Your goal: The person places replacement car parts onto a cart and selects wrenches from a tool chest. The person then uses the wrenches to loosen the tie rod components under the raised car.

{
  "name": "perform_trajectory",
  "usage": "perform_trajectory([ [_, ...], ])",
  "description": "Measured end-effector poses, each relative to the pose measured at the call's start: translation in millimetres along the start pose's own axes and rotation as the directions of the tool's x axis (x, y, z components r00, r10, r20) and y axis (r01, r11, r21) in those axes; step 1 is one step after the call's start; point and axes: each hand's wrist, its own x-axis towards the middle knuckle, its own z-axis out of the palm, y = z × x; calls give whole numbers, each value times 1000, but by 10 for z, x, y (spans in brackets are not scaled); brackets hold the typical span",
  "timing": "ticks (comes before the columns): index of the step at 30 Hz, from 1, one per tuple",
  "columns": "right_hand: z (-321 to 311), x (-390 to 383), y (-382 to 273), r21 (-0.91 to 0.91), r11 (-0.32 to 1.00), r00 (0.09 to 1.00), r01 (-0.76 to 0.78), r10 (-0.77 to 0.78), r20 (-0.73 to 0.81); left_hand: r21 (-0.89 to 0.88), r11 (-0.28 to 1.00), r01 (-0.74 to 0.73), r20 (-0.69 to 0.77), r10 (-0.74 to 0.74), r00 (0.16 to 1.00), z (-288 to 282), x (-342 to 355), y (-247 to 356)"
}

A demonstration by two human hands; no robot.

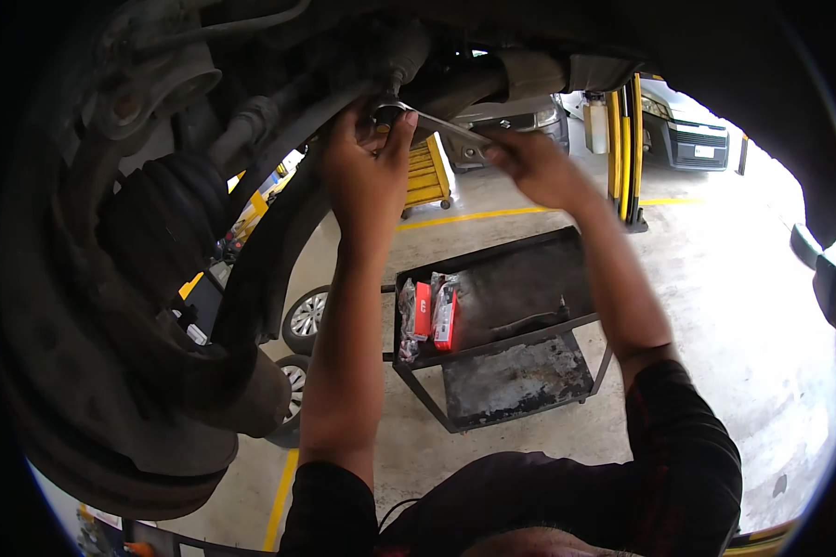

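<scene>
Both my arms reach up under a raised car. My right hand (537,169) is closed round the far end of a silver wrench (450,127). The wrench's other end sits at a joint below a dusty rubber boot (405,63). At that end my left hand (367,158) pinches with thumb and fingers, the thumb beside the wrench head. Part of the left fingers is hidden behind the hand, and a dark round piece shows between them.
A ribbed axle boot (163,218) and a brake disc (125,455) hang at the left. Below stands a black trolley (520,278) with red boxes (444,317). Two wheels (306,316) lie beside it. Farther off are a yellow tool cabinet (425,174), a yellow-black lift post (625,148) and parked cars (687,130).
</scene>
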Motion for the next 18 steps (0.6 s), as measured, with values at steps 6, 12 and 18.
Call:
perform_trajectory([
  [6, -983, 159, -502, -606, 776, 962, 174, -264, -62, 3, 998, -70, 64, 69, 996, -92, 14, 3],
  [12, -680, 74, -501, -382, 909, 967, 168, -226, -114, -188, 981, -52, 124, 76, 989, -306, 182, -251],
  [18, 209, -165, -364, 214, 964, 979, -157, 181, -96, -152, 988, -22, 191, 51, 980, -364, 237, -128],
])
